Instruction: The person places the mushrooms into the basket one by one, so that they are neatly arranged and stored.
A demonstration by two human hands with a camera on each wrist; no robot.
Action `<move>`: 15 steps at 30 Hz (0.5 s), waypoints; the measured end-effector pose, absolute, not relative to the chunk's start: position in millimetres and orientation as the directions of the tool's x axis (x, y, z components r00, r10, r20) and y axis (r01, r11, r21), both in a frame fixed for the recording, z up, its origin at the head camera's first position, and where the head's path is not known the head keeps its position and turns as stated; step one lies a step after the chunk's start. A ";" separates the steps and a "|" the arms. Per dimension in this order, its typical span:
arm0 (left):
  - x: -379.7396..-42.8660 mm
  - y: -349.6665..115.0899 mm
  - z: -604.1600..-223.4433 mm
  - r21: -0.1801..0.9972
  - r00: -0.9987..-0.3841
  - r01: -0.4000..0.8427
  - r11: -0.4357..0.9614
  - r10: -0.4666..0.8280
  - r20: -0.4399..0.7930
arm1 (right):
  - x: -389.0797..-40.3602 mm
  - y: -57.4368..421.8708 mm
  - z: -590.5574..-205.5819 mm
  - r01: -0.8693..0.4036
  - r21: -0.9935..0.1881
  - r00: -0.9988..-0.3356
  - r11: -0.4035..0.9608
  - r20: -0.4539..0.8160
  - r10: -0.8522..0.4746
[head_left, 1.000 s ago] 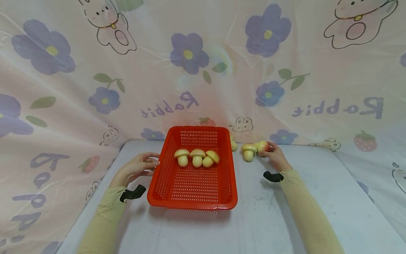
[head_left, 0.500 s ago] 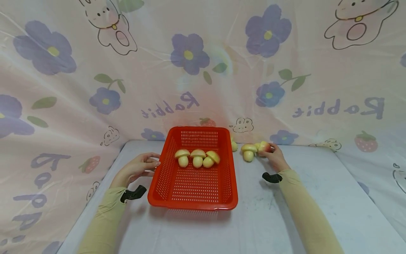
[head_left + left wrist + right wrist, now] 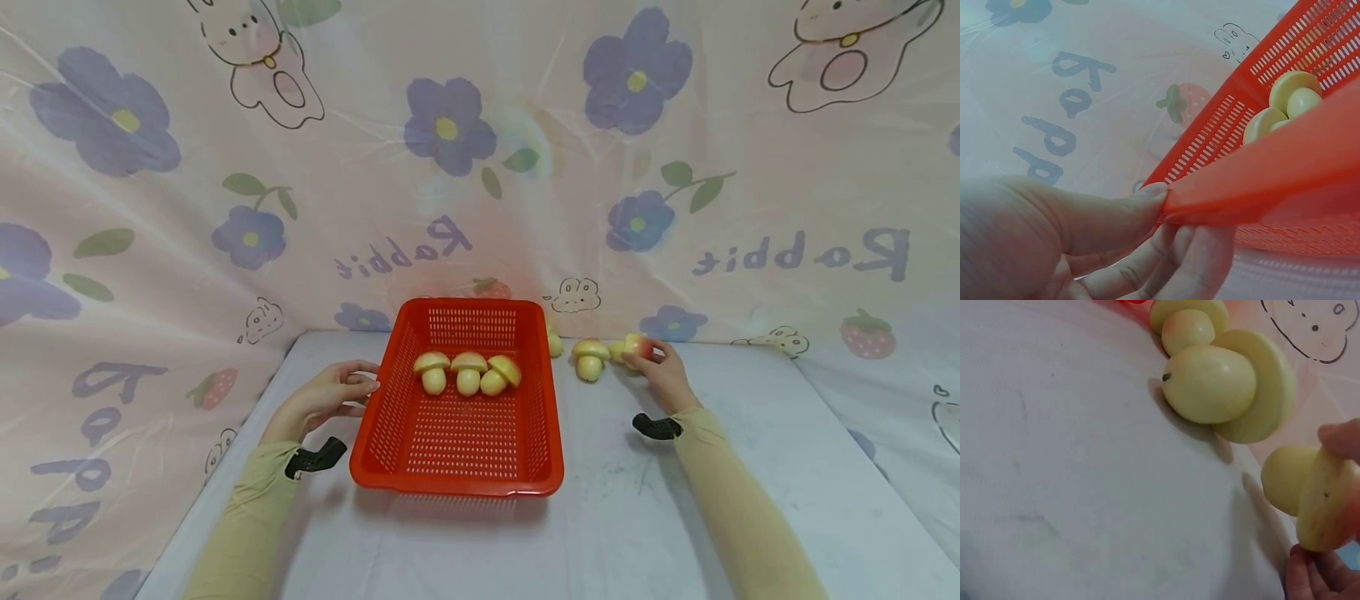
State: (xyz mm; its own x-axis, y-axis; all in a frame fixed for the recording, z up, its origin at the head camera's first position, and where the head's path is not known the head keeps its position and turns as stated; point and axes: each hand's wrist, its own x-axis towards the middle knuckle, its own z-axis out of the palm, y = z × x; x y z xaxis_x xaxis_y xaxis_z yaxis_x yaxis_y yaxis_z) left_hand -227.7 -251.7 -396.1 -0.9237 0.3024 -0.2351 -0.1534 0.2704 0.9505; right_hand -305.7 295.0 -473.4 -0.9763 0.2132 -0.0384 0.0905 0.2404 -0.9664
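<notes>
In the head view a red plastic basket [image 3: 457, 483] with slotted walls stands on the table. My left hand [image 3: 324, 396] pinches its left rim, thumb above and fingers beneath, as the left wrist view shows. Three toy mushrooms [image 3: 468, 373] lie in a row inside the basket. To the right of the basket, my right hand [image 3: 669, 379] holds a toy mushroom [image 3: 1319, 500] by its cap between thumb and fingers. Its cap is yellow with a red flush, and in the right wrist view it looks slightly above the table.
Another toy mushroom [image 3: 590, 360] lies on the white table [image 3: 622, 517] between the basket and my right hand. One more mushroom [image 3: 554, 343] sits partly hidden by the basket's right wall. A patterned curtain [image 3: 525, 208] borders the table's back.
My right hand has shifted slightly right with the pinched mushroom, which now stands a little farther from the neighbouring one. My left hand and the basket have stayed in place.
</notes>
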 end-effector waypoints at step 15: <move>-228.3 -252.4 -396.0 0.950 -0.921 -0.156 0.269 0.307 -0.238 | -294.7 312.8 -465.7 0.142 -0.989 -0.984 0.032 -0.137 0.111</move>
State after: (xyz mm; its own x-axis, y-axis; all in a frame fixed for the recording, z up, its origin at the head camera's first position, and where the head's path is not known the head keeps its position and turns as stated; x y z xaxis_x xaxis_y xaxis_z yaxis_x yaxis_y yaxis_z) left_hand -228.3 -252.4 -396.0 -0.9214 0.3072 -0.2382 -0.1561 0.2690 0.9504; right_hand -294.7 312.8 -465.7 -0.9843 0.1107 -0.1373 0.1416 0.0323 -0.9894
